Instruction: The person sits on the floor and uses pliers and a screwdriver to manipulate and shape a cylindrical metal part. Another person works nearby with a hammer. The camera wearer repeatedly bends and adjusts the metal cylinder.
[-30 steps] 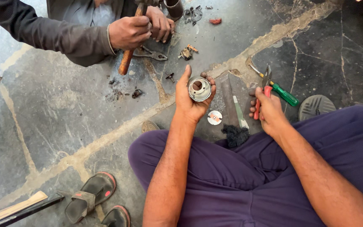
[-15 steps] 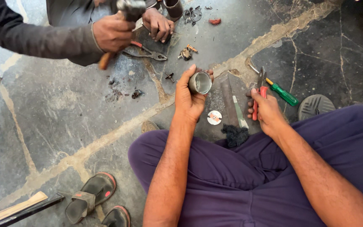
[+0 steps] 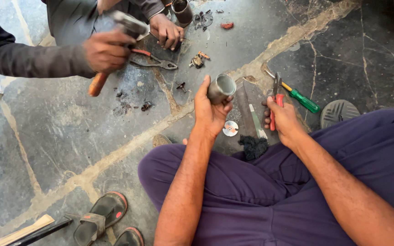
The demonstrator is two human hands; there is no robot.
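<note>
Both hands of the seated person are busy, and they are apart from each other. Left hand is lifted a little above the floor and is closed around a short metal cylinder; the fingers wrap its side, and its open mouth is turned up and to the right, so its axis is tilted, not upright. Right hand is lower, near the knee, and is closed on the red handles of pliers; the metal nose of the pliers points away from the body, toward the top of the view. The cylinder is therefore to the left of the pliers and slightly farther from the body, with a flat metal file lying on the stone floor between the two hands. A small silver disc and a dark rag lie just under them. A green screwdriver lies just beside the pliers, to the right. Farther away, a second person's hand grips a hammer with a wooden handle.
</note>
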